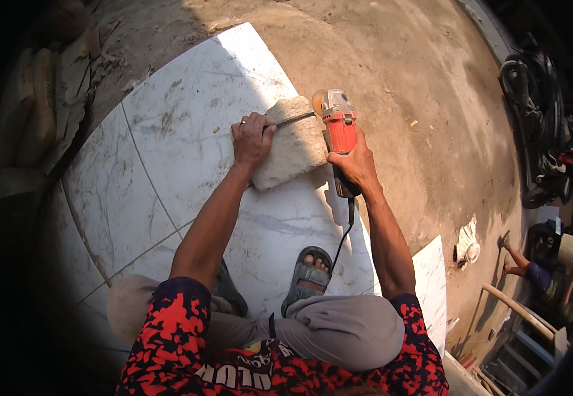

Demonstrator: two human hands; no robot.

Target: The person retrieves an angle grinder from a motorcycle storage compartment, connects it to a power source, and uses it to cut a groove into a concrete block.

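My left hand (252, 140) is closed round one end of a thin dark metal rod (294, 119). The rod lies across the top of a rough, pale stone block (287, 157), and its far end reaches the block's right edge. My right hand (356, 164) grips a red and grey angle grinder (340, 132) upright beside the block. The grinder's disc (317, 102) is close to the rod's tip; I cannot tell whether they touch. A black cord (344, 245) hangs from the grinder's lower end and runs down past my right foot.
White marbled tiles (187, 112) lie under the block and my sandalled feet (309, 272). Bare brown ground (418, 152) stretches to the right. Sacks (32, 105) stand at far left. A person (550, 277), wooden poles (517, 307) and a parked motorbike (543, 125) are at right.
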